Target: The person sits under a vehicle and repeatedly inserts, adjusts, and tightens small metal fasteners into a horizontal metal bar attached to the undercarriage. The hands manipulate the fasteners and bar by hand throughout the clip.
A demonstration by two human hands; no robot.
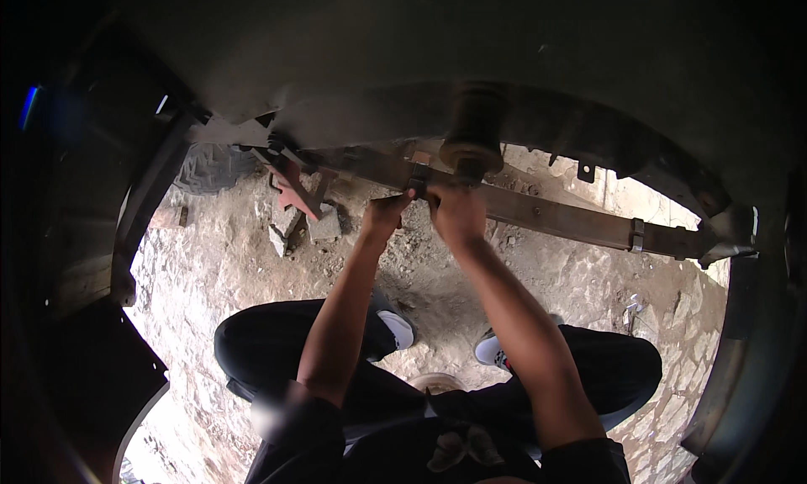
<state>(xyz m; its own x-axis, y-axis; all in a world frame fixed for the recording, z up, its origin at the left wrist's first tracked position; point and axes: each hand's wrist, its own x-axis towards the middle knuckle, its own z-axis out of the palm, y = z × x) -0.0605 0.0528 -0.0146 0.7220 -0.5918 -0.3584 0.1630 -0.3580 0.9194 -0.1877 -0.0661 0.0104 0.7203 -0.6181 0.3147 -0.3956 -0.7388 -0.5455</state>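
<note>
A long, rusty leaf spring [546, 211] crosses in front of me, running from the upper left to the right. Both hands are raised to its middle, beside a dark clamp [419, 176] that wraps it. My left hand [387, 215] is closed just below the clamp, its thumb pointing up at it. My right hand [458, 213] is curled right next to it, with the knuckles up against the spring. What the fingers hold is hidden. Above the right hand hangs a dark, round rubber bump stop [472, 143]. Another metal clip [637, 234] bands the spring farther right.
Dark vehicle bodywork arches overhead and down both sides. At the left, a reddish metal stand [294, 190] is near broken concrete blocks [324, 223] and a dark tyre [210, 169]. A hanging bracket [586, 172] is at the upper right. My knees and shoes are on rough, dusty ground [252, 274].
</note>
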